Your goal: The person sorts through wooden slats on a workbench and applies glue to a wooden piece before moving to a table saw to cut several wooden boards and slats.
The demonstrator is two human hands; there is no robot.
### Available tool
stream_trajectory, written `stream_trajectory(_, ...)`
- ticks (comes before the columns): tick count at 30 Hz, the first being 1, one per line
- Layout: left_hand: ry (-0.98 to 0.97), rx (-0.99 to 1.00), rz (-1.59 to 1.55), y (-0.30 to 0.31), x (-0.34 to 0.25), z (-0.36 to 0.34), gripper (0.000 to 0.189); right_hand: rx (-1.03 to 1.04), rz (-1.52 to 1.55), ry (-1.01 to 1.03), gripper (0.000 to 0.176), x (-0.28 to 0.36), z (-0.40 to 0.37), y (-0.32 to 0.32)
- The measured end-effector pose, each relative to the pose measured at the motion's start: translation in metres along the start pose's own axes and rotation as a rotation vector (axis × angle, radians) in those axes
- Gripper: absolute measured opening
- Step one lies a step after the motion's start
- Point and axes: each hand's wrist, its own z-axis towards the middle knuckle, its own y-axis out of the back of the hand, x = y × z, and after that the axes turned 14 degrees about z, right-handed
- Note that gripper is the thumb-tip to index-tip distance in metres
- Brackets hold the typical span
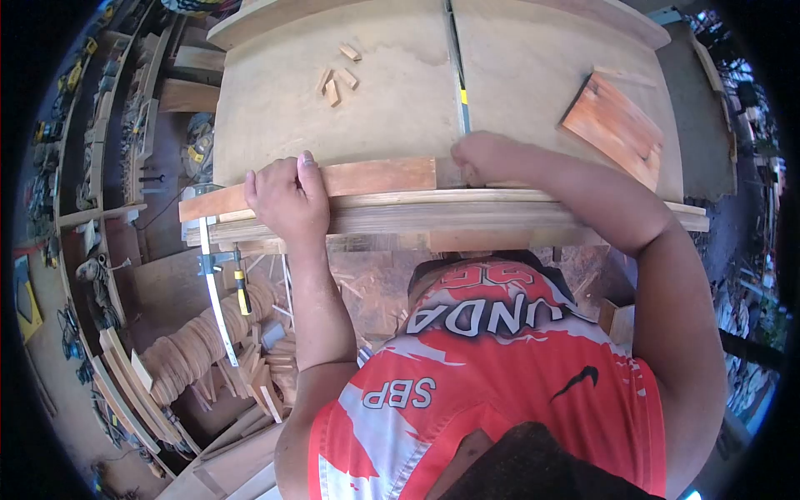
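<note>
While the left hand [287, 200] grips it, the plank [379, 177] runs crosswise — left-right.

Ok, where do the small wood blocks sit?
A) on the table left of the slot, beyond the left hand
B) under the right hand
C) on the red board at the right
A: the small wood blocks lie on the table, left of the slot and beyond the left hand.
</note>
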Motion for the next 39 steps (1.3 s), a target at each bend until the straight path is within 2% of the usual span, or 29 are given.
stream_trajectory(3, -0.028, 0.022, -0.010, 0.001, 0.001, 0.000, 0.028, -0.171, 0.354, 0.057, 0.020, -0.003, -0.045, 0.044)
stream_trajectory(5, -0.056, 0.052, -0.027, 0.002, 0.003, -0.001, 0.028, -0.200, 0.322, -0.178, 0.018, -0.001, -0.120, 0.077)
stream_trajectory(6, -0.057, 0.059, -0.020, 0.002, 0.004, -0.001, 0.028, -0.208, 0.176, -0.163, 0.015, -0.002, -0.166, 0.089)
stream_trajectory(9, -0.066, 0.057, -0.029, 0.000, 0.004, -0.001, 0.028, 0.040, 0.082, -0.739, 0.020, -0.004, -0.290, 0.105)
stream_trajectory(10, -0.065, 0.059, -0.022, 0.001, 0.003, -0.001, 0.028, 0.063, 0.001, -0.841, 0.021, -0.012, -0.328, 0.095)
stream_trajectory(11, -0.062, 0.059, -0.015, 0.002, 0.001, 0.000, 0.028, 0.069, 0.008, -0.859, 0.021, -0.008, -0.331, 0.093)
stream_trajectory(13, -0.076, 0.087, -0.031, 0.004, -0.002, 0.001, 0.028, -0.091, 0.184, -0.810, 0.020, 0.004, -0.319, 0.087)
stream_trajectory(14, -0.072, 0.090, -0.041, 0.003, 0.000, 0.001, 0.028, -0.402, 0.224, -0.505, 0.017, 0.002, -0.301, 0.067)
stream_trajectory(19, -0.072, 0.117, -0.011, 0.007, -0.002, 0.002, 0.030, -0.366, 0.126, -0.266, 0.017, -0.080, -0.192, 0.043)
stream_trajectory(21, -0.065, 0.131, -0.002, 0.007, -0.004, 0.002, 0.031, -0.021, 0.422, -0.422, 0.012, -0.090, -0.168, 0.039)
stream_trajectory(22, -0.090, 0.105, -0.013, 0.007, -0.006, 0.003, 0.034, -0.010, 0.439, -0.429, 0.007, -0.084, -0.159, 0.040)
stream_trajectory(27, -0.106, 0.086, -0.038, 0.007, -0.009, 0.006, 0.040, 0.030, 0.445, -0.290, 0.006, -0.076, -0.117, 0.027)
stream_trajectory(29, -0.085, 0.093, -0.027, 0.006, -0.009, 0.004, 0.039, 0.023, 0.459, -0.157, 0.006, -0.079, -0.099, 0.011)
stream_trajectory(33, 0.014, 0.136, -0.052, 0.004, -0.007, 0.001, 0.035, 0.019, 0.407, -0.054, 0.007, -0.062, -0.065, -0.001)
stream_trajectory(34, 0.025, 0.147, -0.048, 0.005, -0.007, 0.001, 0.035, 0.084, 0.363, -0.068, 0.009, -0.060, -0.059, 0.001)
stream_trajectory(38, 0.022, 0.147, -0.061, 0.004, -0.008, 0.003, 0.035, 0.113, 0.447, -0.099, 0.011, -0.062, -0.057, 0.003)
stream_trajectory(39, 0.008, 0.137, -0.050, 0.005, -0.008, 0.003, 0.035, 0.062, 0.456, -0.003, 0.013, -0.063, -0.061, 0.008)
